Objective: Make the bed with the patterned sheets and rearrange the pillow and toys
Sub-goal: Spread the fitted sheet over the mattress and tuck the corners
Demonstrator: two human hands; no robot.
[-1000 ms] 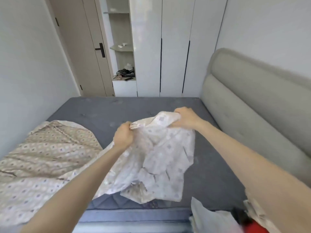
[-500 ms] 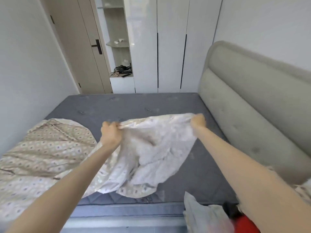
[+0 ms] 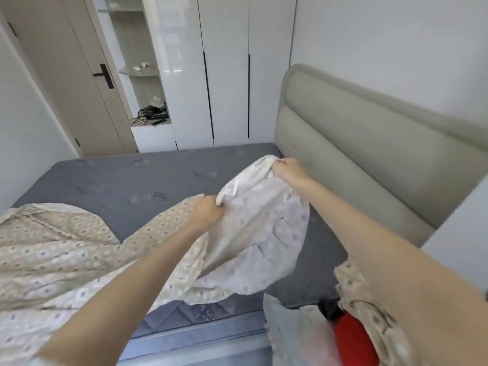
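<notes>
A beige patterned sheet (image 3: 52,249) lies bunched over the left and near part of the bare grey mattress (image 3: 126,180). Its pale underside (image 3: 258,233) is lifted between my hands. My left hand (image 3: 207,213) grips the sheet's edge above the mattress middle. My right hand (image 3: 289,169) grips another part of the edge, stretched out close to the padded headboard (image 3: 356,154). A red toy (image 3: 353,339) shows at the bottom right, partly hidden by a patterned pillow (image 3: 369,313) and my right arm.
White wardrobe doors (image 3: 227,75) and an open shelf niche with small items (image 3: 150,117) stand beyond the bed. A beige door (image 3: 66,75) is at the back left. A pale cloth (image 3: 295,336) lies at the bed's near right edge.
My right hand has carried the sheet's edge further right, toward the headboard corner. My left hand still holds its part of the edge. The view has swung left.
</notes>
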